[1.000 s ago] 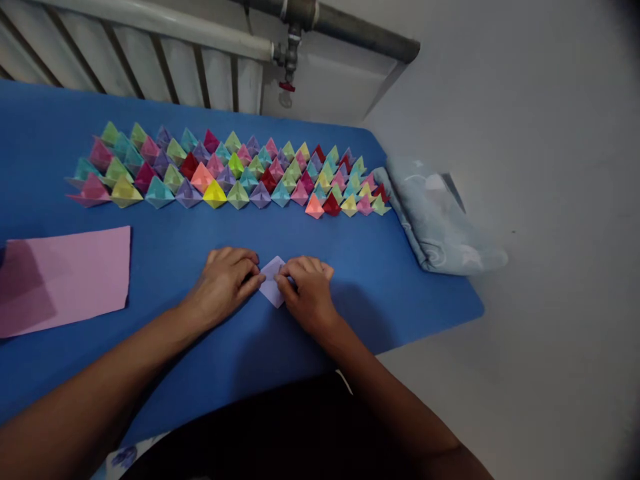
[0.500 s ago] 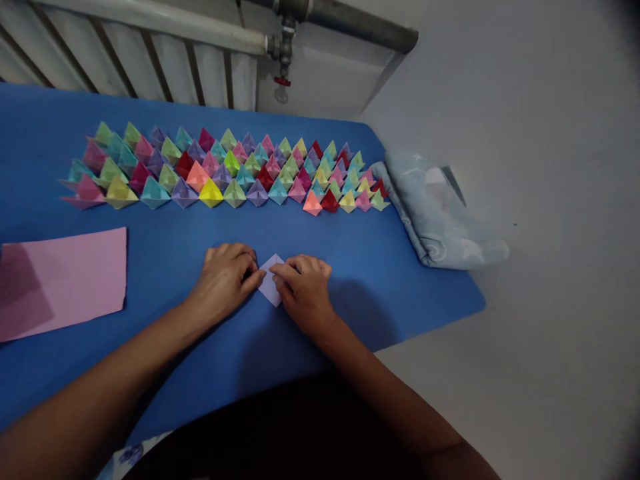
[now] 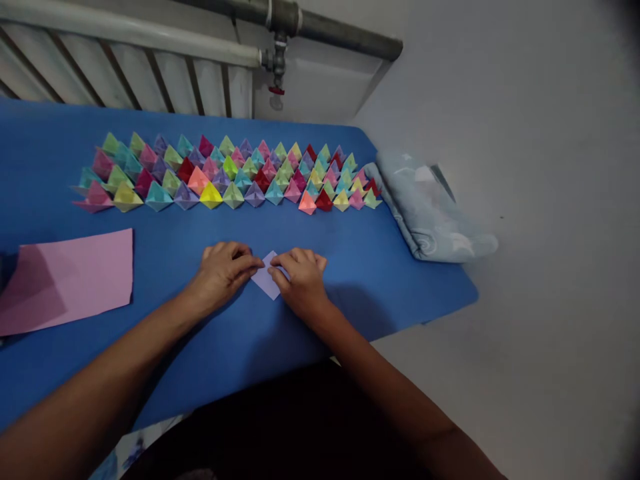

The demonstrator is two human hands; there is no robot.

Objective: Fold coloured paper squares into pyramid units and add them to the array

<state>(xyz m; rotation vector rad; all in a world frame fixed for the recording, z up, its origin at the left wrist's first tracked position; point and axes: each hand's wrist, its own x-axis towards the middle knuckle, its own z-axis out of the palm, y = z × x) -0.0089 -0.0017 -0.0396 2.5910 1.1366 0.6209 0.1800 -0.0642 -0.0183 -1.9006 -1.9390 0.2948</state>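
Observation:
A small lavender square of paper [image 3: 265, 283] lies on the blue table, turned so that one corner points at me. My left hand [image 3: 223, 272] pinches its left side between thumb and forefinger. From the right, my right hand [image 3: 302, 277] has thumb and forefinger closed on the paper's middle, and its fingers cover the right part of the sheet. Beyond both hands stand rows of small folded paper boats [image 3: 233, 196] in many colours.
A pink rectangular sheet [image 3: 95, 277] lies to the left on the blue table [image 3: 200, 353]. At the right edge, a folded grey-blue cloth [image 3: 425, 213] rests against the wall. Behind the table are a radiator [image 3: 150, 41] and a pipe with a red-handled valve [image 3: 278, 70].
The view has shifted slightly. My left fingertips have moved a little along the paper's upper left edge, and my right thumb and forefinger have moved slightly on the paper.

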